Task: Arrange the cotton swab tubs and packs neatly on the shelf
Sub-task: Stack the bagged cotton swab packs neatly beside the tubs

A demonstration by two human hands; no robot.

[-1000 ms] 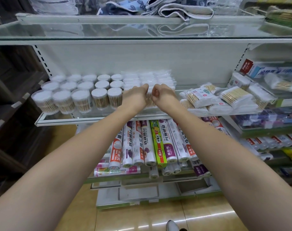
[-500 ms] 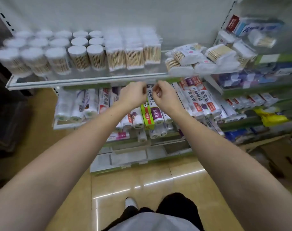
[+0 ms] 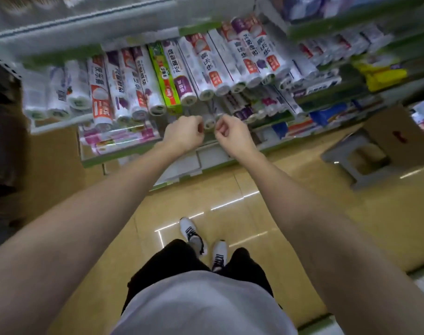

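Both hands hung in front of the lower shelves, held close together at the same height. The left hand [image 3: 183, 134] had its fingers [image 3: 198, 124] loosely curled toward the palm and gripped nothing. The right hand [image 3: 232, 134] matched it, its fingers [image 3: 220, 128] curled in and empty. A small gap lay between the two sets of fingers.

The cotton swab tubs and packs could not be made out; the blurred grey shelf edge [image 3: 85, 25] far above the fingers showed only streaks.

Just beyond and above the fingers, white plastic-wrap rolls with red and purple labels [image 3: 206, 66] lay side by side on a sloping shelf, with a green rectangular carton [image 3: 163, 76] among them, up and left of the left fingers. Below those, at finger level, a lower shelf with a green front strip [image 3: 123, 155] held flat pink-and-white packs [image 3: 116, 139].

Beneath the fingers spread a glossy tan tiled floor [image 3: 290, 213] with bright light streaks. Well to the right of the right fingers stood a grey plastic stool [image 3: 361, 160] beside a brown cardboard box [image 3: 404, 141]. Nearer the camera were white trainers [image 3: 191, 233], black shorts and a pale shirt.
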